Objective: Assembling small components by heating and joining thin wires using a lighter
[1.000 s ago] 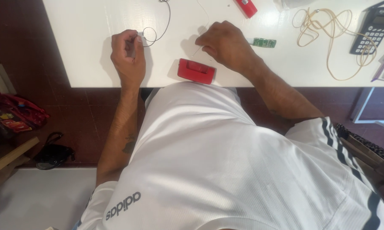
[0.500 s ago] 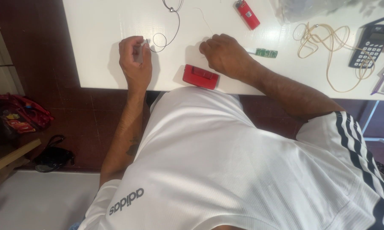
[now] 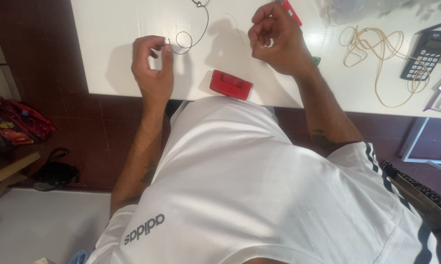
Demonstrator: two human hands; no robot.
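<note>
White table (image 3: 113,58) before me: my left hand (image 3: 154,68) pinching thin wire (image 3: 193,36), my right hand (image 3: 279,41) fingers curled shut, red case (image 3: 230,84) between.

Bright, even light falls from above onto the white table (image 3: 108,73), which glares near washed-out toward the top edge. Soft shadows spread beside the left hand (image 3: 153,68) and right hand (image 3: 277,41). The dark floor (image 3: 83,137) stays dim. Focus is fair; edges bend with wide-lens distortion
</note>
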